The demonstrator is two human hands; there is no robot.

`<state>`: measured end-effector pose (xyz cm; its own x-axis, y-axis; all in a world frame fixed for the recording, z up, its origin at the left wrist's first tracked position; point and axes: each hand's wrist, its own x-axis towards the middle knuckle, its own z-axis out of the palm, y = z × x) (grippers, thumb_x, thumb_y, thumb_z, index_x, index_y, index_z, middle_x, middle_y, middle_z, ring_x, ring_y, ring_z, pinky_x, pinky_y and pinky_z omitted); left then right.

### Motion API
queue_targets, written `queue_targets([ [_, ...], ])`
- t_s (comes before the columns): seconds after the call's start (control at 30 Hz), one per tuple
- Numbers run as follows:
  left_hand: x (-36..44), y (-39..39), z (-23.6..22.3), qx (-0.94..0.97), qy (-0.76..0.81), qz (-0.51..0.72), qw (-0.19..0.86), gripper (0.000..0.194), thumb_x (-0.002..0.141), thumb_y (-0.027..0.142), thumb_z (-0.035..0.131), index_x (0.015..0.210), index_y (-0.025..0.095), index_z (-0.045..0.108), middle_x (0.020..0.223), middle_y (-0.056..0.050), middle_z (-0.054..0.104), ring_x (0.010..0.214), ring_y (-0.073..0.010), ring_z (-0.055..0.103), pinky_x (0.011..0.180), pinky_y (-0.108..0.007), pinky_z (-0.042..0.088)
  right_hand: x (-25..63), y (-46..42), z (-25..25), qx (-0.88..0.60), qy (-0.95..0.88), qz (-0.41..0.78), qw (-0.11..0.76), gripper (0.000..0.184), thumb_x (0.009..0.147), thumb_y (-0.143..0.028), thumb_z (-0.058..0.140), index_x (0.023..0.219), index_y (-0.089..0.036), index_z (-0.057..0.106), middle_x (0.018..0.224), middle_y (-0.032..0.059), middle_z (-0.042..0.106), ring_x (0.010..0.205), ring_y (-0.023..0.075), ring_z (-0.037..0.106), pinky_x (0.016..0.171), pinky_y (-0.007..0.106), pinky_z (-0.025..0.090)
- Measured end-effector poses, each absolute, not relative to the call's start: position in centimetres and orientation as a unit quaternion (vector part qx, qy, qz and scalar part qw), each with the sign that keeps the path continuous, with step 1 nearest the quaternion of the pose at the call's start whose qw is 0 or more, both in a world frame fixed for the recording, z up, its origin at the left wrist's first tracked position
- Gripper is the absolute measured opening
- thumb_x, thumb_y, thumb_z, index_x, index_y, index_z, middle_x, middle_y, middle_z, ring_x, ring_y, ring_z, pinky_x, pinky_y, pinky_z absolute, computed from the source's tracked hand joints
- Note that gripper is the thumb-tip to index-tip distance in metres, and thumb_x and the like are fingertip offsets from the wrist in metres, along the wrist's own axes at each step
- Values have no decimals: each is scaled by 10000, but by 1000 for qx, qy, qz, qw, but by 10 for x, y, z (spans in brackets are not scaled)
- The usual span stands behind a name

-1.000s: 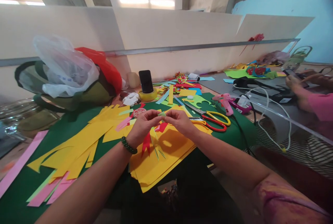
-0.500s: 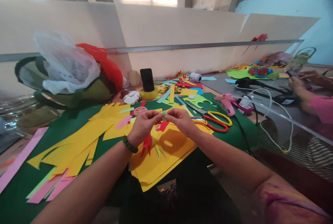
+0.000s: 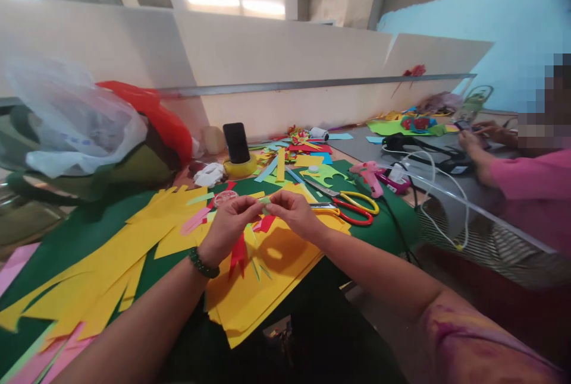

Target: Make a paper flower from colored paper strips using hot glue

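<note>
Both hands meet over a stack of yellow sheets [image 3: 267, 295], pinching a small light-green piece of paper [image 3: 264, 200] between thumbs and fingers. My left hand [image 3: 229, 223], with a green bead bracelet at the wrist, has closed on its left side. From the right, my right hand [image 3: 295, 213] grips the same piece; fingers partly hide it. Below them, red pointed strips [image 3: 238, 256] and thin green-yellow strips [image 3: 255, 259] lie on the stack. Scissors [image 3: 357, 211] with red and yellow handles and a yellow-handled cutter [image 3: 325, 208] rest beside my right hand.
Yellow strips [image 3: 111, 253] spread over the green cloth [image 3: 71, 232] at left, near a bag [image 3: 156, 161]. Behind stand a phone [image 3: 236, 142] and a yellow tape roll [image 3: 241, 167]. A pink glue gun [image 3: 369, 177] and cables lie right; another person in pink [image 3: 530, 185] sits beyond.
The camera view has turned a little to the right, so the scene shifts left and more of the other person shows. Both hands stay together on the green piece, with only slight finger movement.
</note>
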<state>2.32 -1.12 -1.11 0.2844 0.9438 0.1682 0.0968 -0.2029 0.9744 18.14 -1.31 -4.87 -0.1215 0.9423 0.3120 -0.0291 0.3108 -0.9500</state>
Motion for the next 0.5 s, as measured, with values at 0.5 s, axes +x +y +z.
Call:
queue_targets([
  [0.5, 12, -8, -2, 612, 419, 376, 556, 508, 533, 600, 839, 665, 182, 583, 590, 21, 585, 559, -130, 600, 530, -235, 493, 343, -48, -32, -742, -641, 37, 190, 186, 684, -98, 665, 855, -167, 633, 831, 131, 684, 804, 250, 628, 653, 309, 399],
])
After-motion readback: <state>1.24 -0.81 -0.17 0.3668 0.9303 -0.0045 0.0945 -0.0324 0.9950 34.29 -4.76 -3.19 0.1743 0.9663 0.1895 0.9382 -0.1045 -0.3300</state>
